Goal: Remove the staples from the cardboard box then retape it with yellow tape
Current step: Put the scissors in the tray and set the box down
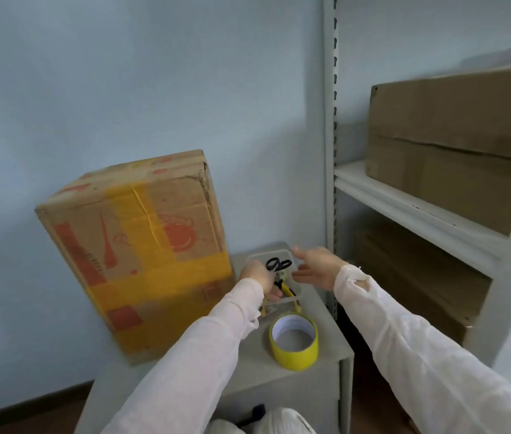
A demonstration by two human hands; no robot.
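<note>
At left I saw the cardboard box (135,255) standing upright on the grey stand (326,371), against the pale blue wall. Broad bands of yellow tape (160,277) crossed its front face. Its red printing, a block of text down the left edge and a rounded emblem at centre, was too blurred for me to read.

The left hand (259,278) reached to a shallow grey tray (279,253) just beside the box, its fingers curled round yellow-handled pliers (287,289). The hand hid the tool's middle, so I could not make out its jaws. Black-handled scissors (278,264) lay in the tray behind the pliers. In front of the tray the roll of yellow tape (293,341) sat flat on the stand, and I found no label on its white core.

The right hand (317,267) hovered at the tray's right edge with fingers spread, holding nothing.

At right, a grey metal shelf (420,211) carried a plain brown carton (454,145), cut off by the frame edge. Flattened cardboard (420,277) was stacked beneath it, partly in shadow. White shoes (282,422) showed at the bottom edge.
</note>
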